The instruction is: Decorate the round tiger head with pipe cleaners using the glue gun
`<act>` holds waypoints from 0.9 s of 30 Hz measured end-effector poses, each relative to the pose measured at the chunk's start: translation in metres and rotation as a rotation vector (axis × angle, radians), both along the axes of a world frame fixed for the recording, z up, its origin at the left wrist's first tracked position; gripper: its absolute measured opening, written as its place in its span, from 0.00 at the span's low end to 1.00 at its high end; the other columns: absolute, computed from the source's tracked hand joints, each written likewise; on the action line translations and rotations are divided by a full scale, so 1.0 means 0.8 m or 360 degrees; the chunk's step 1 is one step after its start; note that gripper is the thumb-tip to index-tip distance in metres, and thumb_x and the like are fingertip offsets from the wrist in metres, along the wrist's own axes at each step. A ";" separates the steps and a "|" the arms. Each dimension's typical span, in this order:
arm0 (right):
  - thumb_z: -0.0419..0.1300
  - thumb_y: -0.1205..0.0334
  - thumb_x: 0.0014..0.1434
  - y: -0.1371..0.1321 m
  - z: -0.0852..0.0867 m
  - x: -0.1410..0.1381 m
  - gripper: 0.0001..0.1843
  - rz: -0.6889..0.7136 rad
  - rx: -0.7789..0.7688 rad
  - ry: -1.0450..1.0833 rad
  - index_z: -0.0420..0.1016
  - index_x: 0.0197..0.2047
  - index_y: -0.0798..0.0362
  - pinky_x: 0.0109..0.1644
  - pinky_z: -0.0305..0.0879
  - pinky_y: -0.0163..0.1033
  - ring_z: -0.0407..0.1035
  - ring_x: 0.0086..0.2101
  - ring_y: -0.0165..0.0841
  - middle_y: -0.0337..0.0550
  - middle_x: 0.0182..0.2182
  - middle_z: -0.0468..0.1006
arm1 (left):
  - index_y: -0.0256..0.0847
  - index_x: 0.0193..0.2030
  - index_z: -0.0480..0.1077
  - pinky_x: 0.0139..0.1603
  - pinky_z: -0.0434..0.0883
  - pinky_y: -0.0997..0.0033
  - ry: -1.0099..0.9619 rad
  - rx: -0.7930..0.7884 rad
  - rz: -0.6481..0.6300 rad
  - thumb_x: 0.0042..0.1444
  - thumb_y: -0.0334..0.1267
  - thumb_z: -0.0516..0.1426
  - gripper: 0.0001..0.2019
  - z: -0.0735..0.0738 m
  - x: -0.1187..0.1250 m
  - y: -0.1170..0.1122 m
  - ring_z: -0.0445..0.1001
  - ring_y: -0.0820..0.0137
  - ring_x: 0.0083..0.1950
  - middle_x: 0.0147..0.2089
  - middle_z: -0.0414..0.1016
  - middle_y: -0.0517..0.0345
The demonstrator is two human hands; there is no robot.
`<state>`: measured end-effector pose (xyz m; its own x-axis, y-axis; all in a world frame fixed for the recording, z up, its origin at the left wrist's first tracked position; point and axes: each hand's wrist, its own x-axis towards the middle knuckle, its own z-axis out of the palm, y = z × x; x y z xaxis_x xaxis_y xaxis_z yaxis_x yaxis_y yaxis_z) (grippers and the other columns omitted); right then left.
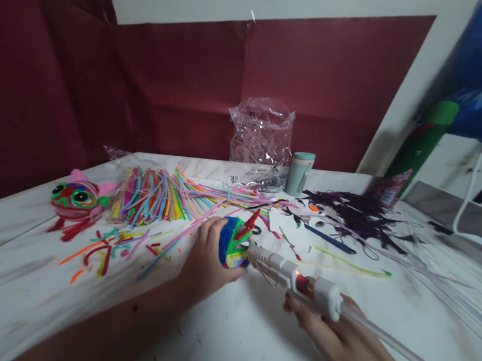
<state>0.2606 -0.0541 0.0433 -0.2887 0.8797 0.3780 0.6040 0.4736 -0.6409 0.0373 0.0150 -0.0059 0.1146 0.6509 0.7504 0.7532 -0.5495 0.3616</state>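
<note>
My left hand (209,248) is wrapped round a small craft piece (229,236) covered in blue, green and yellow pipe cleaners. A red pipe cleaner (249,222) stands up from its top. My right hand (323,323) grips a white hot glue gun (276,268), whose small orange light glows. The gun's nozzle meets or nearly meets the right side of the piece; exact contact I cannot tell. A long clear glue stick (406,347) runs out of the gun's back end toward the lower right.
Left stands a finished-looking pipe-cleaner figure (79,197) with big eyes. Bundled pipe cleaners (153,195) and loose cut pieces (110,249) lie nearby. Behind are a clear plastic bag (260,135) and a green cup (299,174). Purple strands (353,214) and a blue pen-like tool (330,239) lie right.
</note>
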 end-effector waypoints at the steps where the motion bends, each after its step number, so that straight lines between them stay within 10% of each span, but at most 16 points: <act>1: 0.49 0.56 0.59 0.000 0.000 0.000 0.15 0.0000 0.0008 -0.0006 0.74 0.30 0.51 0.29 0.70 0.38 0.72 0.26 0.36 0.42 0.24 0.78 | 0.40 0.58 0.54 0.60 0.63 0.45 -0.0001 0.0000 -0.0002 0.35 0.35 0.66 0.41 0.000 0.000 0.000 0.63 0.50 0.60 0.55 0.62 0.42; 27: 0.50 0.58 0.59 -0.004 0.002 0.001 0.14 0.0042 -0.0011 0.0047 0.76 0.31 0.49 0.31 0.72 0.37 0.73 0.27 0.36 0.41 0.26 0.79 | 0.38 0.58 0.55 0.60 0.64 0.46 0.0018 -0.0001 0.0014 0.35 0.35 0.67 0.41 -0.001 0.000 0.001 0.64 0.50 0.59 0.55 0.62 0.41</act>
<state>0.2614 -0.0571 0.0449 -0.3007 0.8745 0.3805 0.5722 0.4846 -0.6616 0.0370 0.0155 -0.0071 0.1171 0.6527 0.7485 0.7621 -0.5423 0.3536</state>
